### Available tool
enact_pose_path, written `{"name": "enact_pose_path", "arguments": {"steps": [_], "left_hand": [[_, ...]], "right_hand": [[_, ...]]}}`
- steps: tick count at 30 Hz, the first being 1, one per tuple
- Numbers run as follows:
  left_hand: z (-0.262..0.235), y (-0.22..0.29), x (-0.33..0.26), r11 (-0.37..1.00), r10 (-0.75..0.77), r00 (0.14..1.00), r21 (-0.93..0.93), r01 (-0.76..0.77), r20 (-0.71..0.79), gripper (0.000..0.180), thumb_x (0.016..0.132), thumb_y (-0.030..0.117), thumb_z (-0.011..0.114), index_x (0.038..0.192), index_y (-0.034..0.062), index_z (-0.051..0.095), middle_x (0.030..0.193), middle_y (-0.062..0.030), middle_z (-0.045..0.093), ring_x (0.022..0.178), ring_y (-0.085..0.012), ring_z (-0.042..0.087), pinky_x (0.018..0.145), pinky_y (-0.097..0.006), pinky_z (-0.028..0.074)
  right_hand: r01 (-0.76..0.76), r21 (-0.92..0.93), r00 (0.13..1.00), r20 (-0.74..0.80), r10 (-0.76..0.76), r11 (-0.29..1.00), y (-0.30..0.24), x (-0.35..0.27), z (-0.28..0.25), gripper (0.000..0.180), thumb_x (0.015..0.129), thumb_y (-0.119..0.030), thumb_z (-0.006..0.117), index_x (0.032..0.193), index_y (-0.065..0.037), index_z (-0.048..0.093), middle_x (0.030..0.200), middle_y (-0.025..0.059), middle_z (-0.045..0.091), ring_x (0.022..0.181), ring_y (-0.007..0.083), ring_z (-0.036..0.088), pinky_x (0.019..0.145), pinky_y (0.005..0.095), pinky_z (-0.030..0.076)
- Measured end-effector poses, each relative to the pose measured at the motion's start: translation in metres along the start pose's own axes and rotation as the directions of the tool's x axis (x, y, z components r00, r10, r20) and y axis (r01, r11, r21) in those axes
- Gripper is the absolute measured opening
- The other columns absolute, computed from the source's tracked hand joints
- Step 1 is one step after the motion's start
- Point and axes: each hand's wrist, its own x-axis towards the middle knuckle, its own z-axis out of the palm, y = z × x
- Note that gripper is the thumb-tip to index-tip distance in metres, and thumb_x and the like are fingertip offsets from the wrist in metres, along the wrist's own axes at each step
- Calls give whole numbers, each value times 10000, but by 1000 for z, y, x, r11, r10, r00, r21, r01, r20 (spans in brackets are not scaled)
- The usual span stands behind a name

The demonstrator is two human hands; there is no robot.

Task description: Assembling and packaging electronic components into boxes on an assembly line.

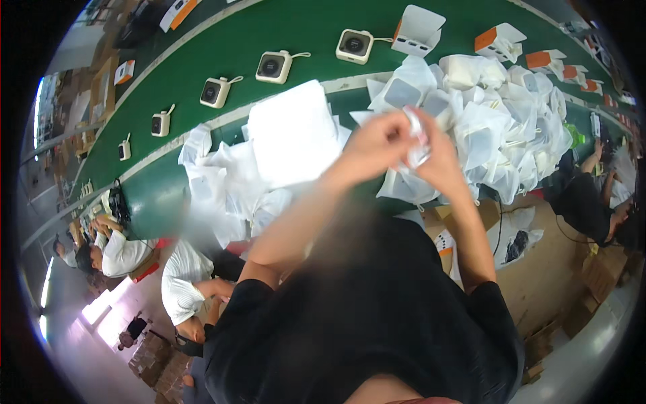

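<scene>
My left hand (378,143) and my right hand (441,158) meet above the near strip of the bench. Between them is a small, shiny white item (418,143), blurred and half covered by fingers, so its kind does not show. Both hands are closed around it. Just beyond and to the right lies a heap of pale devices in thin white bags (481,128). Left of my hands is a stack of white sheets (291,131), with loose white bags (225,178) crumpled beside it.
A green belt (202,57) runs across the far side, carrying several cream square devices with strap loops (272,66). Opened orange-and-white boxes (499,43) stand at its right part. People work on both sides, one in a white shirt (185,279) close at left.
</scene>
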Motion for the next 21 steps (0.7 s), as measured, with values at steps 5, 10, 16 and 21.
{"name": "enact_pose_path", "arguments": {"steps": [5, 10, 16, 21], "left_hand": [[-57, 16, 159, 826, 492, 673, 540, -160, -553, 389, 883, 333, 745, 1020, -21, 659, 824, -108, 721, 794, -229, 700, 736, -338, 540], [-58, -27, 280, 710, 490, 715, 704, 5, -499, 397, 847, 292, 743, 1094, -1, 639, 931, -189, 723, 936, -357, 710, 821, -445, 553], [-73, -21, 291, 829, 456, 763, 531, -177, -458, 170, 882, 98, 653, 997, 0, 731, 849, -152, 760, 757, -241, 749, 694, -366, 578], [-61, -39, 290, 851, 431, 760, 498, -164, -487, 199, 883, 164, 672, 973, 4, 750, 855, -150, 760, 706, -212, 739, 704, -340, 571]], "right_hand": [[206, -35, 864, -463, -199, 978, 9, 109, -91, 783, 791, -158, 862, 1421, -46, 411, 1298, 170, 602, 1154, 267, 626, 980, 363, 511], [196, -115, 863, -451, -227, 974, 68, 206, -80, 716, 796, -109, 828, 1394, -68, 435, 1265, 162, 608, 1133, 309, 623, 942, 381, 514], [180, -738, 910, -127, -395, 651, 88, 218, -87, 711, 709, 30, 718, 1372, -160, 547, 1316, 88, 554, 1194, 345, 550, 995, 470, 461], [99, -939, 984, 43, -175, 331, 105, 209, -68, 700, 703, -170, 774, 1371, -147, 569, 1378, 37, 515, 1262, 289, 519, 1125, 571, 343]]}}
